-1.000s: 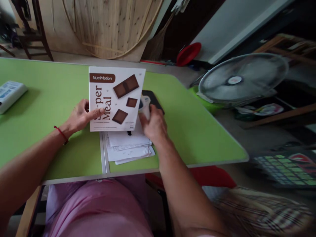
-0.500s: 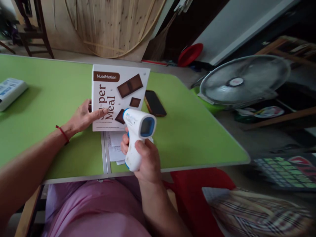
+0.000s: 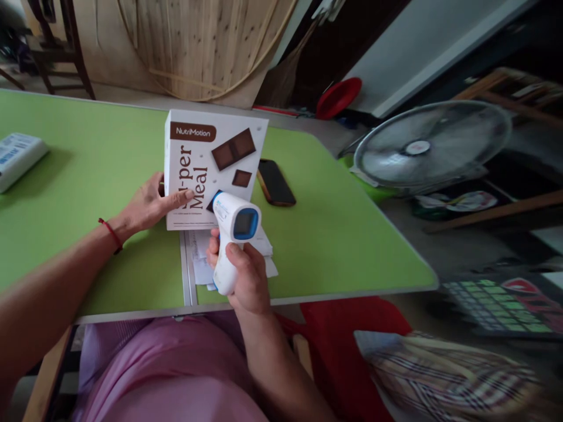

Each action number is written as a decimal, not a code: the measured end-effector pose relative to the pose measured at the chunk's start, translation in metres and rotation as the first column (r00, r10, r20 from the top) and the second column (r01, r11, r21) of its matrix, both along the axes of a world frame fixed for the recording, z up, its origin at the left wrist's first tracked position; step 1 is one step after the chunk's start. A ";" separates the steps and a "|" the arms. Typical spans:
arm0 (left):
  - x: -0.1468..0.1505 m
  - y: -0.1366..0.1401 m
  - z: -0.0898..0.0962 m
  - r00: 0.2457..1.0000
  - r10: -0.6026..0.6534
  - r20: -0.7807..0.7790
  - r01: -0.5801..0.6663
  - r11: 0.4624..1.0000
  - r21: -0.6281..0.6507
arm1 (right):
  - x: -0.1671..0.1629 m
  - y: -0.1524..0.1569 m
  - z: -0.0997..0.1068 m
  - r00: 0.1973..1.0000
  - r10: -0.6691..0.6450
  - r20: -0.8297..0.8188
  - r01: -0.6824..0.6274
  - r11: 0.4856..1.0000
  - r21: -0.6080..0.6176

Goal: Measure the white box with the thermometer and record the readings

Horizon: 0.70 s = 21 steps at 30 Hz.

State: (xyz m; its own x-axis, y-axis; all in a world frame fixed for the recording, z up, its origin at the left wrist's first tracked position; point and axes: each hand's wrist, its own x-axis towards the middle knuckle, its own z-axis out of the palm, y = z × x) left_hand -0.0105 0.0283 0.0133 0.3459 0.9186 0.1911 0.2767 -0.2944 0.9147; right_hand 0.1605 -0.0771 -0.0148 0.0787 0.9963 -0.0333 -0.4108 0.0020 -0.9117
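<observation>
My left hand [image 3: 152, 205] grips the lower left side of a white NutriMotion box [image 3: 235, 132], thumb across its front; the other fingers are hidden behind it. The box stands upright with printed chocolate pieces facing me. Wrapped round the handle of a white and blue infrared thermometer [image 3: 229, 258], my right hand [image 3: 250, 275] holds it with its nose toward the box's lower right front. Its small screen faces me and looks dark. Whether the nose touches the box I cannot tell. Papers [image 3: 264, 246] lie below the box and the thermometer.
A phone [image 3: 276, 183] lies on the green table [image 3: 334, 246] to the right of the box. At the far left is a white box-like object [image 3: 20, 158]. Beyond the table's right edge stands a fan [image 3: 431, 143]. A red cloth [image 3: 352, 328] hangs near the front edge.
The thermometer in my right hand has moved left, nearer my left thumb. The box has shifted very slightly; my left hand keeps its hold on it.
</observation>
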 end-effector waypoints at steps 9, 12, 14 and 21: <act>-0.002 0.002 0.001 0.998 -0.058 -0.018 0.059 0.998 0.030 | 0.001 -0.002 -0.006 0.999 0.019 0.044 -0.021 0.999 0.038; -0.003 0.003 0.002 0.996 -0.088 0.000 0.088 0.995 0.046 | 0.001 -0.002 -0.007 0.998 0.030 0.054 -0.034 0.997 0.070; -0.003 0.002 0.003 0.996 -0.094 -0.002 0.094 0.995 0.046 | 0.001 -0.003 -0.008 0.998 0.041 0.058 -0.045 0.996 0.082; -0.004 0.000 0.008 0.995 -0.095 -0.022 0.097 0.994 0.052 | 0.001 -0.004 -0.011 0.996 0.043 0.081 -0.051 0.994 0.100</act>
